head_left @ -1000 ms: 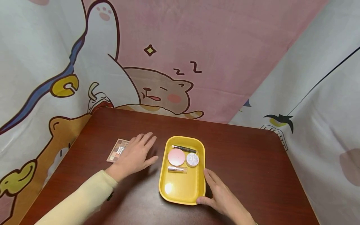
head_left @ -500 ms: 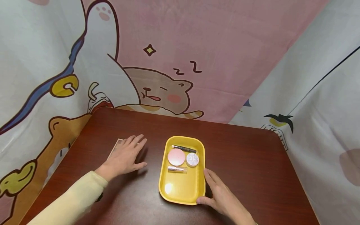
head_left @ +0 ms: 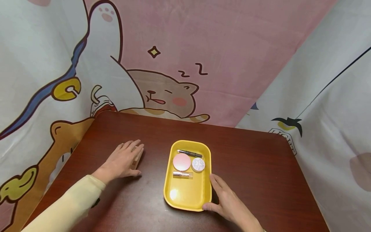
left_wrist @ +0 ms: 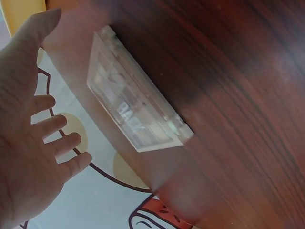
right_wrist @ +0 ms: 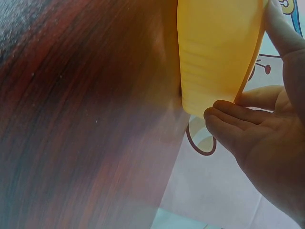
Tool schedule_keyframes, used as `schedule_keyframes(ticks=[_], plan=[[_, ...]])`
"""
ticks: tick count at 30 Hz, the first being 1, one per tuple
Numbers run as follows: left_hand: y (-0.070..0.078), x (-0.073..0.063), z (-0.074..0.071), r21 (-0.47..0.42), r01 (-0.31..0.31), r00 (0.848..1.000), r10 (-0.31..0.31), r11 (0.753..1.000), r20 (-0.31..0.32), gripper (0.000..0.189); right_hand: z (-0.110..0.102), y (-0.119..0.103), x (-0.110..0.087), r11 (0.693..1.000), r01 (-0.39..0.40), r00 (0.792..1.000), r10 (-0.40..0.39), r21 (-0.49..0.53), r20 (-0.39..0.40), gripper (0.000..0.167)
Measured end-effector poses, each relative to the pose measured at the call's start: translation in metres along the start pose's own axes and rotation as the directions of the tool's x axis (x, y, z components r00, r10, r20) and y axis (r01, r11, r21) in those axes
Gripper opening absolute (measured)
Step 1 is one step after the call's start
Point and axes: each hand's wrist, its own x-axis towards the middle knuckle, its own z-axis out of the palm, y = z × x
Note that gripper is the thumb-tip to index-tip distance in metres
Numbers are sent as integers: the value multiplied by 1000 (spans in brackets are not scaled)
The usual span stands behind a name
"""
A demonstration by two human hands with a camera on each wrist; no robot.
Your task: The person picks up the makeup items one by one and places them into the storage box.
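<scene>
My left hand (head_left: pixel 120 159) hovers over a flat eyeshadow palette (head_left: pixel 137 158) and hides most of it. In the left wrist view, the palette (left_wrist: pixel 131 102) has a clear lid, and the spread fingers (left_wrist: pixel 71 167) stand apart from it. My right hand (head_left: pixel 230 199) rests at the right side of a yellow tray (head_left: pixel 188 198), thumb at its near corner and fairly straight fingers along its outer wall. Inside the tray lie a dark pen-like cosmetic stick (head_left: pixel 190 153), a round pink compact (head_left: pixel 181 162), a small round star-topped case (head_left: pixel 198 164) and a lipstick-like tube (head_left: pixel 182 174).
The dark reddish-brown table (head_left: pixel 255 167) carries the tray and the palette. A curtain with cartoon animals (head_left: pixel 171 93) hangs along its back and sides.
My left hand has moved leftward, away from the tray, and now covers the palette's left part, with its right edge showing beyond the fingers. My right hand and the tray have stayed put.
</scene>
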Motion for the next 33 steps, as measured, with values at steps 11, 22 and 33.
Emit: schedule_keyframes(ticks=[11, 22, 33], plan=[[-15, -4, 1, 3, -41, 999, 41, 999, -13, 101, 0, 0, 0, 1000, -6, 1000, 5, 6, 2, 109], [-26, -1, 8, -2, -12, 996, 12, 1000, 92, 108, -1, -1, 1, 1000, -25, 999, 25, 14, 25, 109], [-28, 2, 9, 2, -15, 990, 14, 1000, 141, 113, -1, 1, 1, 1000, -9, 1000, 9, 12, 20, 109]])
